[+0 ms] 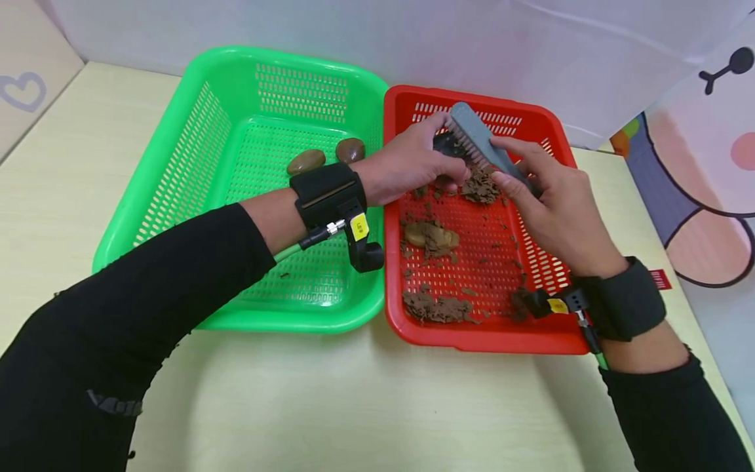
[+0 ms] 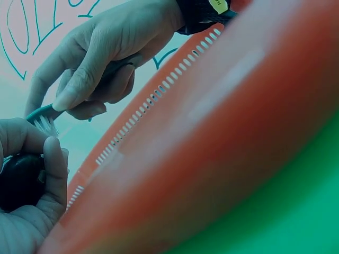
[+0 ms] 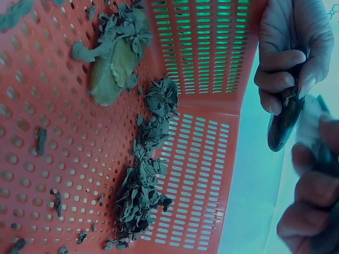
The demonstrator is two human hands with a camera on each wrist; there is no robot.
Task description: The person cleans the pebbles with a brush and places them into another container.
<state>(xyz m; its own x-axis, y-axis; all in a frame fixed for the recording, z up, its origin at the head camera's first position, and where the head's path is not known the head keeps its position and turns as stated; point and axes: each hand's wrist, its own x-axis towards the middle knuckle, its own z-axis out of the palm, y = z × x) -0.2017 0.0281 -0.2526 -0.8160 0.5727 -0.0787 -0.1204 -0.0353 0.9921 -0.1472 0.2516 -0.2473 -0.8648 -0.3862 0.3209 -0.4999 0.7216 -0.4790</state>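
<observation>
Over the back of the red basket [image 1: 495, 342], my left hand [image 1: 404, 160] grips a smooth dark stone [image 3: 284, 127] between thumb and fingers. My right hand [image 1: 557, 206] holds a grey-blue scrubbing brush [image 1: 470, 126] by its handle, bristles facing the stone. The bristles are at the stone's side; whether they touch it is hard to tell, as the brush blurs in the right wrist view. A brown patch shows on the stone there. Beneath the hands, a yellowish stone [image 3: 108, 79] lies on the basket floor, partly covered with brown mud-like bits.
Clumps of brown crumbs [image 1: 439, 308] lie in the red basket, with another heap [image 1: 480, 187] under the brush. The green basket [image 1: 295, 322] adjoins it on the left, holding two brown stones [image 1: 307, 162]. A white wall [image 1: 265, 26] stands behind both baskets on the pale table [image 1: 330, 400].
</observation>
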